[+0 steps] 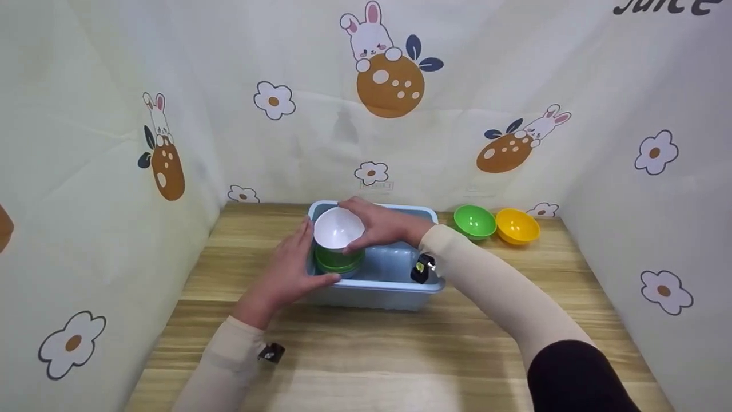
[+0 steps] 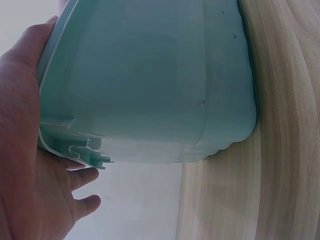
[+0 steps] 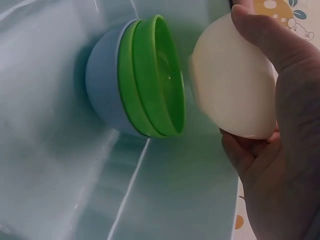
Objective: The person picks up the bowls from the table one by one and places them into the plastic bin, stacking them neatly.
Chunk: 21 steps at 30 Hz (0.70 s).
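My right hand (image 1: 380, 222) grips a white bowl (image 1: 338, 228) by its sides, thumb on one side and fingers on the other. The bowl hangs just above a stack in a light blue plastic bin (image 1: 394, 285). That stack has two green bowls (image 3: 159, 80) nested in a blue bowl (image 3: 104, 80), at the left end of the bin. With its fingers fairly straight, my left hand (image 1: 289, 266) rests against the bin's front left corner, thumb along the front rim. The left wrist view shows the bin's outer wall (image 2: 140, 75) beside this hand (image 2: 35, 165).
To the right of the bin, a green bowl (image 1: 474, 222) and an orange bowl (image 1: 517, 226) stand side by side at the back of the wooden table (image 1: 366, 355). Printed cloth walls (image 1: 309, 143) enclose the table on the back and both sides.
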Each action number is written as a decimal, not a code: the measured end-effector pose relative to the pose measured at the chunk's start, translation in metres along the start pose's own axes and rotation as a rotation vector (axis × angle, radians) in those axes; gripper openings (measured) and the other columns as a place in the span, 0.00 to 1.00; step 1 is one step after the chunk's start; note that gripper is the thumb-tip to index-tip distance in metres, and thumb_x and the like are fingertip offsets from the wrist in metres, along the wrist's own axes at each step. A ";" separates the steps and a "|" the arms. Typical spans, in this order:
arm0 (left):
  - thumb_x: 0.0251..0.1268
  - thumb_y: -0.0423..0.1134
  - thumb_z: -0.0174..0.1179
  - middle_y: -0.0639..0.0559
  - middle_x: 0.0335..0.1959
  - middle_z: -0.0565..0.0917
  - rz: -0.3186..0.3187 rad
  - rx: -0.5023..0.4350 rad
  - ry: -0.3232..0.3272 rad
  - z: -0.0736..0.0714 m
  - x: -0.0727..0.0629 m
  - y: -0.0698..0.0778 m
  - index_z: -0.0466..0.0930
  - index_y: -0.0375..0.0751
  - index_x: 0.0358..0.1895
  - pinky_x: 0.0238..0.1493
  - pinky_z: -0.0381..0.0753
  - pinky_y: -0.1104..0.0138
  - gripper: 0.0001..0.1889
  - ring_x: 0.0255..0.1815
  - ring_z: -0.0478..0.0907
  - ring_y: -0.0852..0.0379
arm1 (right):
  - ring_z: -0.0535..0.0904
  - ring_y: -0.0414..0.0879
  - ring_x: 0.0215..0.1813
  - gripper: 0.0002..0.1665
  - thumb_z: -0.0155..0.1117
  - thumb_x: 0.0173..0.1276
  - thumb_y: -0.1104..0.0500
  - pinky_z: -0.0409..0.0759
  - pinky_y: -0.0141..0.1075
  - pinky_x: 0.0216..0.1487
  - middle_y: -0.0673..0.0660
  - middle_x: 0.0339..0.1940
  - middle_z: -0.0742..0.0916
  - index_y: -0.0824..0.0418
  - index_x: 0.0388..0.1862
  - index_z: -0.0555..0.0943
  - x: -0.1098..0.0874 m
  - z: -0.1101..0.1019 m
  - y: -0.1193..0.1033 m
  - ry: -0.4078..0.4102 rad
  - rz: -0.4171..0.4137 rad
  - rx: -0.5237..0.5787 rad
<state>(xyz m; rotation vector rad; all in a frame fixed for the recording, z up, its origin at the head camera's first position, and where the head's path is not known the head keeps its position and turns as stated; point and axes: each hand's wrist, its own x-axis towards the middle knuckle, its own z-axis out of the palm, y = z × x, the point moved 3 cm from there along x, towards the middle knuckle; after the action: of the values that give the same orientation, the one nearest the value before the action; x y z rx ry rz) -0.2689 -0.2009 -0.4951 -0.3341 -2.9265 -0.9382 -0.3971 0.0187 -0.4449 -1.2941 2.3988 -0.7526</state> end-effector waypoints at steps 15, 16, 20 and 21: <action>0.54 0.87 0.65 0.44 0.94 0.46 0.036 -0.008 0.009 -0.001 -0.001 0.001 0.41 0.41 0.93 0.85 0.55 0.35 0.76 0.90 0.52 0.36 | 0.76 0.46 0.70 0.69 0.74 0.65 0.23 0.81 0.46 0.74 0.54 0.79 0.73 0.54 0.93 0.56 0.001 0.022 0.008 -0.081 0.033 -0.085; 0.54 0.87 0.65 0.44 0.94 0.46 0.038 -0.010 0.012 -0.001 -0.001 0.001 0.41 0.41 0.93 0.85 0.55 0.35 0.76 0.90 0.52 0.36 | 0.76 0.47 0.70 0.69 0.74 0.66 0.23 0.80 0.46 0.74 0.54 0.79 0.73 0.55 0.93 0.56 0.001 0.023 0.009 -0.086 0.033 -0.091; 0.53 0.88 0.65 0.45 0.94 0.46 0.035 -0.030 0.015 -0.001 -0.001 0.001 0.41 0.43 0.93 0.85 0.56 0.35 0.76 0.90 0.53 0.36 | 0.76 0.48 0.71 0.69 0.74 0.67 0.24 0.79 0.47 0.76 0.56 0.80 0.72 0.55 0.93 0.55 0.003 0.027 0.011 -0.107 0.039 -0.110; 0.53 0.88 0.65 0.45 0.94 0.46 0.032 -0.033 0.014 -0.001 -0.001 0.001 0.40 0.43 0.93 0.85 0.57 0.35 0.76 0.90 0.52 0.36 | 0.76 0.48 0.71 0.69 0.74 0.68 0.24 0.78 0.47 0.76 0.56 0.81 0.72 0.55 0.93 0.54 0.003 0.028 0.012 -0.113 0.044 -0.118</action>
<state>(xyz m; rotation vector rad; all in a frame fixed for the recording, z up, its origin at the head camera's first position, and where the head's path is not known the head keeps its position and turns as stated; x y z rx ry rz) -0.2679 -0.2010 -0.4937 -0.3732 -2.8871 -0.9815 -0.3931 0.0132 -0.4747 -1.2871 2.4033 -0.5188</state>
